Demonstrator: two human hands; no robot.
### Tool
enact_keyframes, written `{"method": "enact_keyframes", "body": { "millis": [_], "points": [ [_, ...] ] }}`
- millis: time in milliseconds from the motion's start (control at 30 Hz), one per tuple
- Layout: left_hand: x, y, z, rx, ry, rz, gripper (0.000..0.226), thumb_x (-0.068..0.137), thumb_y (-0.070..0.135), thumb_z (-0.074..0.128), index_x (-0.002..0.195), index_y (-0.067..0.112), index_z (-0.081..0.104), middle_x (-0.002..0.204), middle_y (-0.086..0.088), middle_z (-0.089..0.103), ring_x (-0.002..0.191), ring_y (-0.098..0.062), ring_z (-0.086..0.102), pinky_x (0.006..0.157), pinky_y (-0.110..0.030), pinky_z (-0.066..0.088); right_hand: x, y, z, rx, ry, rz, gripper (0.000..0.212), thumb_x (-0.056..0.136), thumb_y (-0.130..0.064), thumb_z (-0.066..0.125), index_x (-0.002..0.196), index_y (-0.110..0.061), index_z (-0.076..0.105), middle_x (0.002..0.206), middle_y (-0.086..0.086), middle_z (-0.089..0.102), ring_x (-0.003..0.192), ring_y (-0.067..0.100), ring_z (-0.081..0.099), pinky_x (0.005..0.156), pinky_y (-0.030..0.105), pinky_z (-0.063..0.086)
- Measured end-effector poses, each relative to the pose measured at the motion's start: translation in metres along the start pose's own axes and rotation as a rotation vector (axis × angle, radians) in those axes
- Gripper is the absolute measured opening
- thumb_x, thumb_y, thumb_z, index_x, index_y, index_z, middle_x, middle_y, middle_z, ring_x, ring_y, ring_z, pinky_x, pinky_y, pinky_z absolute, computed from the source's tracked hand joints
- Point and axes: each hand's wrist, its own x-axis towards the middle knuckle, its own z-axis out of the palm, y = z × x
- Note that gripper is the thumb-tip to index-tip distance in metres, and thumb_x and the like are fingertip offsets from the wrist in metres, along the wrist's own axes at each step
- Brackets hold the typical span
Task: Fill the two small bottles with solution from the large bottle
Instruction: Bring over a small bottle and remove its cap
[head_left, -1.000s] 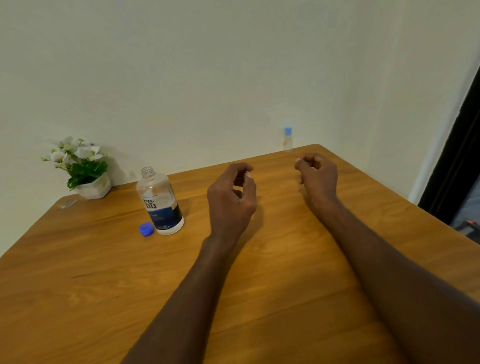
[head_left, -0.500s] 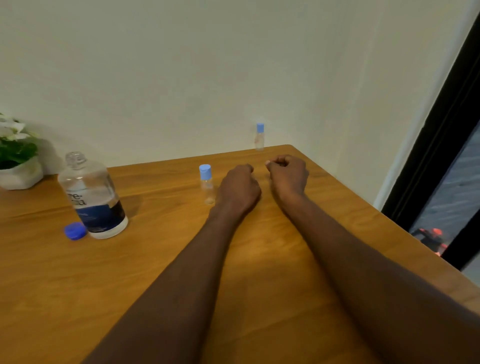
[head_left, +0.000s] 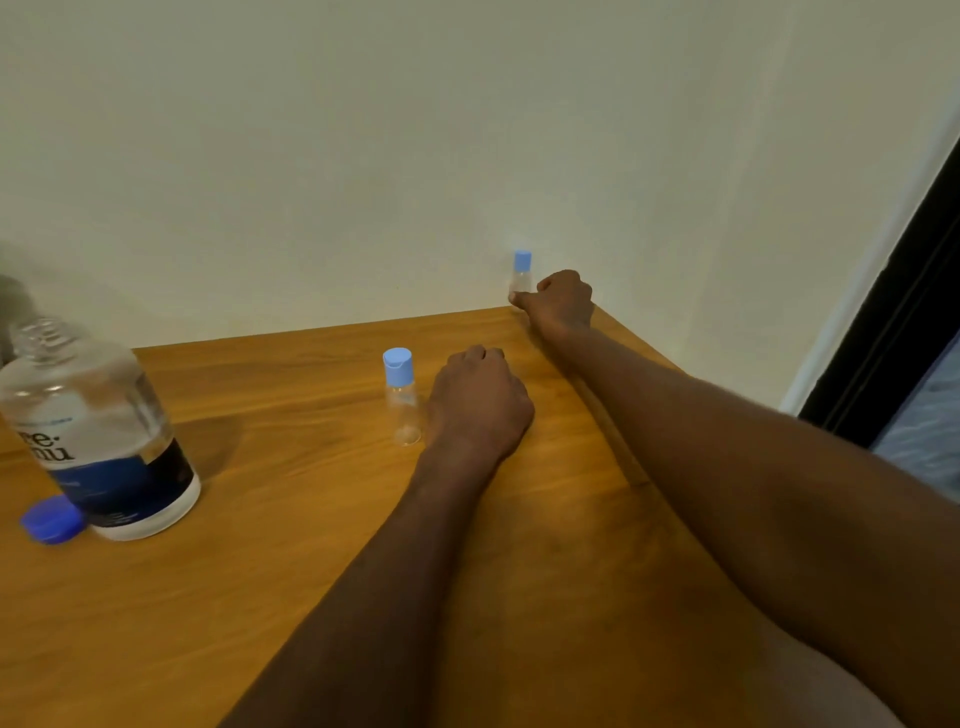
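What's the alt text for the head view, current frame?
The right hand reaches a small blue-capped bottle at the wooden table's far edge by the wall; the left hand rests curled beside a second capped small bottle. The large bottle stands open at left, its blue cap beside it.

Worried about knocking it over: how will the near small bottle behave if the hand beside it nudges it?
The near small bottle looks empty, tall and narrow, so probably light and tippy. Capped and round, it would likely roll across the table without spilling.

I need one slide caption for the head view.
Right hand reaches the far small bottle; left hand rests beside the near one.
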Motion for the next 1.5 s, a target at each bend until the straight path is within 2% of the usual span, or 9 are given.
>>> {"method": "enact_keyframes", "body": {
  "millis": [333,567,733,933,1067,1167,1300,1367,1500],
  "points": [
    [0.001,0.0,-0.003,0.001,-0.001,0.029,0.023,0.103,0.027,0.049,0.111,0.011,0.064,0.111,-0.008,0.065,0.103,-0.024,0.058,0.089,-0.039,0.051,0.012,0.007,0.013,0.087,0.047,-0.008,0.03,0.084,-0.037,0.085,0.096,-0.012,0.075,0.095,0.001,0.075,0.09,0.019,0.072,0.075,0.031,0.052],
    [-0.022,0.015,-0.025,-0.303,0.013,0.051,0.03,0.102,0.019,0.054,0.129,0.015,0.068,0.119,-0.001,0.072,0.1,-0.012,0.065,0.088,-0.031,0.054,-0.067,-0.001,-0.039,0.256,0.017,-0.04,0.022,0.085,-0.029,0.086,0.089,-0.011,0.074,0.077,-0.002,0.074,0.061,0.016,0.073,0.075,0.041,0.064],
    [-0.082,0.027,-0.063,-0.467,0.115,0.05,0.024,0.103,0.019,0.057,0.117,0.02,0.075,0.095,0.009,0.074,0.08,-0.003,0.064,0.077,-0.027,0.057,-0.137,-0.004,-0.07,0.284,-0.011,-0.118,0.026,0.087,-0.032,0.083,0.105,-0.014,0.075,0.09,-0.005,0.074,0.066,0.013,0.071,0.064,0.032,0.062],
    [-0.144,-0.004,-0.12,-0.521,0.232,0.169,0.014,0.102,0.023,0.061,0.1,0.021,0.075,0.089,0.012,0.072,0.083,-0.007,0.066,0.067,-0.026,0.053,-0.197,-0.027,-0.075,0.355,-0.104,-0.121,0.033,0.086,-0.033,0.085,0.111,-0.013,0.076,0.091,-0.007,0.073,0.067,0.012,0.07,0.057,0.026,0.058],
    [-0.145,-0.034,-0.128,-0.705,0.401,-0.123,0.024,0.103,0.027,0.061,0.084,0.019,0.074,0.076,0.006,0.07,0.073,-0.017,0.064,0.064,-0.039,0.054,-0.22,-0.035,-0.061,0.34,-0.116,-0.07,0.027,0.084,-0.032,0.087,0.102,-0.016,0.076,0.084,-0.007,0.073,0.066,0.013,0.071,0.066,0.043,0.065],
    [-0.131,-0.049,-0.12,-0.799,0.337,-0.335,0.013,0.101,0.032,0.064,0.109,0.026,0.072,0.107,0.006,0.072,0.087,-0.019,0.069,0.067,-0.037,0.06,-0.225,-0.03,-0.055,0.266,-0.155,-0.092,0.023,0.082,-0.034,0.088,0.095,-0.019,0.077,0.081,-0.006,0.074,0.072,0.014,0.073,0.074,0.046,0.064],
    [-0.112,-0.063,-0.105,-0.675,0.174,-0.386,0.06,0.086,0.042,0.077,0.142,0.035,0.054,0.144,0.014,0.057,0.115,-0.025,0.069,0.093,-0.052,0.06,-0.225,-0.03,-0.051,0.171,-0.175,-0.158,0.029,0.082,-0.036,0.087,0.102,-0.019,0.077,0.087,-0.009,0.072,0.08,0.007,0.07,0.078,0.039,0.063],
    [-0.104,-0.064,-0.103,-0.657,0.142,-0.366,0.065,0.084,0.047,0.078,0.143,0.036,0.053,0.146,0.014,0.056,0.114,-0.022,0.07,0.093,-0.053,0.06,-0.226,-0.031,-0.05,0.124,-0.165,-0.189,0.031,0.083,-0.037,0.086,0.105,-0.017,0.077,0.089,-0.009,0.072,0.083,0.005,0.067,0.079,0.034,0.061],
    [-0.092,-0.061,-0.104,-0.654,0.112,-0.291,0.065,0.087,0.043,0.081,0.145,0.025,0.057,0.14,0.01,0.061,0.091,0.013,0.065,0.086,-0.033,0.06,-0.226,-0.031,-0.049,0.083,-0.173,-0.233,0.035,0.082,-0.044,0.086,0.103,-0.018,0.077,0.092,-0.008,0.074,0.085,0.005,0.067,0.079,0.033,0.061]
  ]
}}
